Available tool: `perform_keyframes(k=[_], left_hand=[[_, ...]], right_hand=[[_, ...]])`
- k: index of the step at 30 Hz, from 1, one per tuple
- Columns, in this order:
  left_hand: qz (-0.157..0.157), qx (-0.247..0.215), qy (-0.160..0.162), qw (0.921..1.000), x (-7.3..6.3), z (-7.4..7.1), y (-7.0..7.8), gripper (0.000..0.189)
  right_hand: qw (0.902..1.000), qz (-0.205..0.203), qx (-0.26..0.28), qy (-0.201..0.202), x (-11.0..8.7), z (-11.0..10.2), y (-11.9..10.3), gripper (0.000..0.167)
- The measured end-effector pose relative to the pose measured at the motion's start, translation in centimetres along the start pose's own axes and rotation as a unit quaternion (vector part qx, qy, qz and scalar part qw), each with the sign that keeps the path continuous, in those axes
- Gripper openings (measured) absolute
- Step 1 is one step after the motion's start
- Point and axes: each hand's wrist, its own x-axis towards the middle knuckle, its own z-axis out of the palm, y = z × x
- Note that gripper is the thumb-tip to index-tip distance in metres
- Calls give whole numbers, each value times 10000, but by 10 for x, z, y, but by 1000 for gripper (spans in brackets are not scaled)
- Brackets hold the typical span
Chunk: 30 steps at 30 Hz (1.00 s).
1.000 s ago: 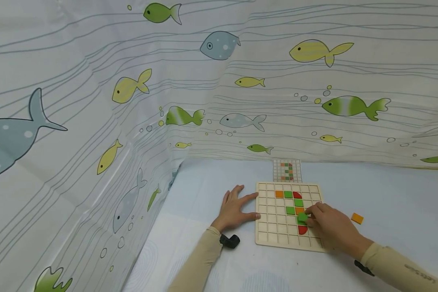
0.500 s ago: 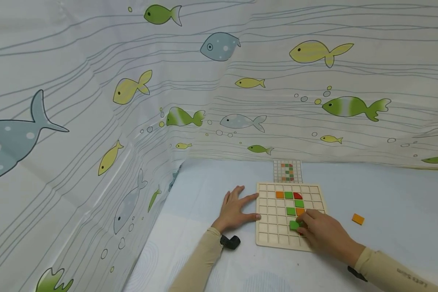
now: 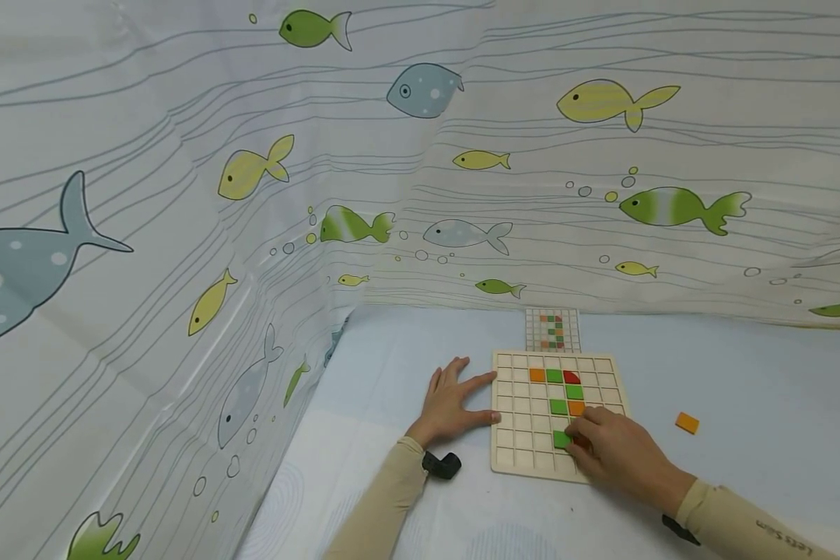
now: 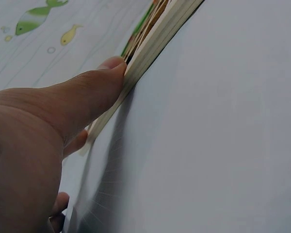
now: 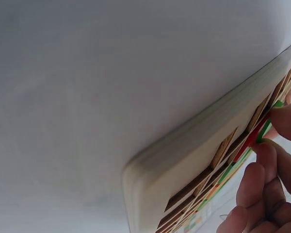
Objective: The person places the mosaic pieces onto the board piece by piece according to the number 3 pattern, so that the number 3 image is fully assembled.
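Head view: a wooden grid board lies flat on the pale blue table cover, at about 5 o'clock in the frame. The left hand rests flat at the board's 9 o'clock edge, fingers straight and spread, fingertips touching the frame and gripping nothing. The right hand sits over the board's 4 o'clock corner, fingers curled down onto a green square tile that lies in a cell of the second row from the near edge; a sliver of red shows just beside the tile under the fingers (shape not readable). Tiles already seated above it: orange, green and a red half-round in one row, then green, then green and orange. A small pattern card lies flat just beyond the board at 12 o'clock. A loose orange tile lies on the cover at 3 o'clock of the board, well apart from it. The fish-print curtain closes off the back and left. Left wrist view: the left thumb is straight and presses against the side edge of the board; the other fingers are mostly out of sight. Right wrist view: seen from low at the board's rim, the right fingertips pinch at the green tile against a red piece, the tile sitting at cell level.
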Motion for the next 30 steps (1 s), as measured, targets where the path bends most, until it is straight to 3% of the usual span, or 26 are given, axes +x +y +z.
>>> perform_keyframes(k=[13, 20, 30], left_hand=[[-42, -19, 8, 10000, 0, 0, 1, 75], [-94, 5, -11, 10000, 0, 2, -1, 74], [-66, -34, -28, 10000, 0, 2, 0, 74]], right_hand=[[9998, -62, 158, 127, -1, -2, 0, 12], [9995, 15, 259, 174, 0, -2, -5, 20], [9982, -196, 398, 405, 1, 5, -5, 18]])
